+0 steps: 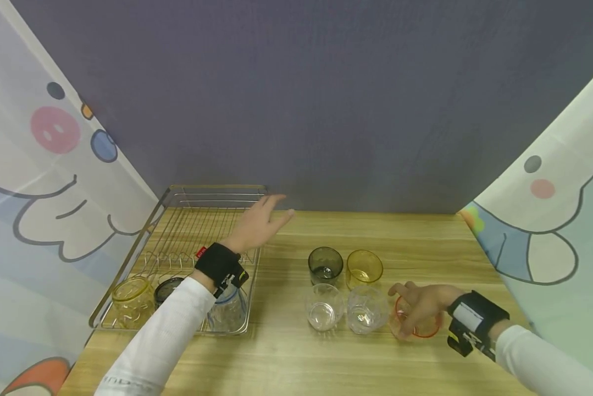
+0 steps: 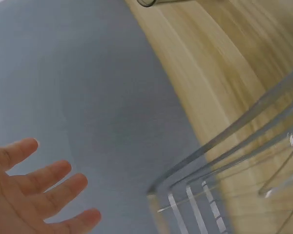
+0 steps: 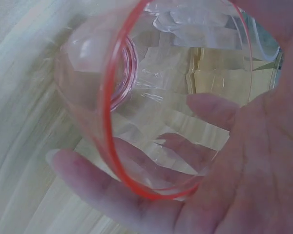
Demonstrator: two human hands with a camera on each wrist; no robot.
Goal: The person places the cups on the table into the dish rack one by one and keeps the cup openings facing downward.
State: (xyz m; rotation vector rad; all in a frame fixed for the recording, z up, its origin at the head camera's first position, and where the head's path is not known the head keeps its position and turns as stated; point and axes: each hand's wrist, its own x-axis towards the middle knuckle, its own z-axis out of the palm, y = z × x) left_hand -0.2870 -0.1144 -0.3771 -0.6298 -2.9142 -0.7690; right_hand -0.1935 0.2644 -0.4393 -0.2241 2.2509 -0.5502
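Note:
My right hand [image 1: 422,307] has its fingers and thumb around a clear glass cup with a red rim [image 3: 107,97], at the right end of the cups on the table. The right wrist view looks into the cup past its rim, the fingers partly seen through its wall. My left hand [image 1: 259,223] is held over the right side of the wire dish rack [image 1: 254,308], fingers spread and nothing in them. Left of the red-rimmed cup stand two clear cups [image 1: 324,311], with a dark grey cup [image 1: 325,264] and an amber cup [image 1: 364,267] behind them.
Along the front of the rack sit a yellow cup [image 1: 132,302], a black-rimmed cup [image 1: 165,289] and a blue-rimmed cup [image 1: 227,316], the latter two partly behind my left sleeve [image 1: 162,335]. A dark grey panel [image 1: 316,110] closes the wooden table's back edge, with patterned curtains on both sides.

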